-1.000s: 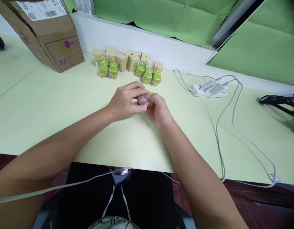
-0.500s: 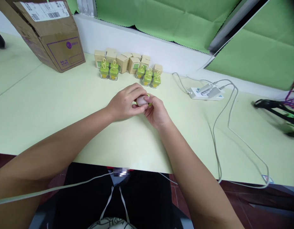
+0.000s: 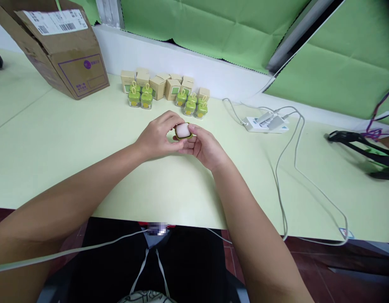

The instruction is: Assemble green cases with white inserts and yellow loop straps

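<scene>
Between my two hands is a small container (image 3: 183,131), with a pale, rounded, squarish face framed by a green rim. Thumb and fingers of my left hand (image 3: 157,136) grip it from the left. From the right, my right hand (image 3: 207,147) holds it too, its thumb at the upper right of the rim and the other fingers curled beneath. The underside of the container is hidden. Beyond my hands stand several small clear jars (image 3: 146,100) with green lids, cord loops on top and yellow marks on their fronts.
Several small cardboard boxes (image 3: 173,89) line up behind the jars. At the back left stands a large open carton (image 3: 83,75). To the right lies a white power strip (image 3: 267,125) with plugs, its cables (image 3: 278,176) trailing across the desk. A black frame-like object (image 3: 355,141) lies far right.
The container has turned in my hands, so more of its pale face and green rim shows. Both hands have shifted slightly left in view, along with the whole scene.
</scene>
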Available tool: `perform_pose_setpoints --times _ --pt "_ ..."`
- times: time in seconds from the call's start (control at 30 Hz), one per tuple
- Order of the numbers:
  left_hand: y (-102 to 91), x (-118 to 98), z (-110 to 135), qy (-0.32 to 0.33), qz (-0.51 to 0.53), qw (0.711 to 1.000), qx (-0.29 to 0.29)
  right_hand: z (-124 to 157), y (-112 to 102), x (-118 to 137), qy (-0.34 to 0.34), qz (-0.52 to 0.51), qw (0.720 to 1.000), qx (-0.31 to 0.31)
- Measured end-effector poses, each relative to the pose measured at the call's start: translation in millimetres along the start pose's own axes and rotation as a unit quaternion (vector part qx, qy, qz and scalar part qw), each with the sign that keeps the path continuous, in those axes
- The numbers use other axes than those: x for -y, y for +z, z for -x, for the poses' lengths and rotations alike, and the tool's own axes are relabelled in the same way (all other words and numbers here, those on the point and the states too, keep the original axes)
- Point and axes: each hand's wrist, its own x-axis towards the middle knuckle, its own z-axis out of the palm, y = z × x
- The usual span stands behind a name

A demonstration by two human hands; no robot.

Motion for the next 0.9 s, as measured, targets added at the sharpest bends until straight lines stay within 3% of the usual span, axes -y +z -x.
perform_pose_setpoints --times 0.17,0.3,0.47,0.67,0.9 --pt "-1.5 3 0 0.034 -0.010 0.999 -0.007 4 -2 4 0.026 0.021 0.999 0.014" --pt "-1.7 4 -1 0.024 -0.009 1.000 0.002 3 0 4 0.018 0.029 0.999 0.017" --pt "-0.3 4 0 -0.007 0.006 1.000 0.014 -2 5 -8 -0.046 0.043 0.998 0.005" --pt "5.3 3 4 -0.057 0.032 0.995 0.080 -9 4 -17 -0.121 0.077 0.990 -0.001" --pt "7.8 1 6 -0.037 0.039 0.992 0.110 -8 5 -17 -0.170 0.145 0.975 0.019"
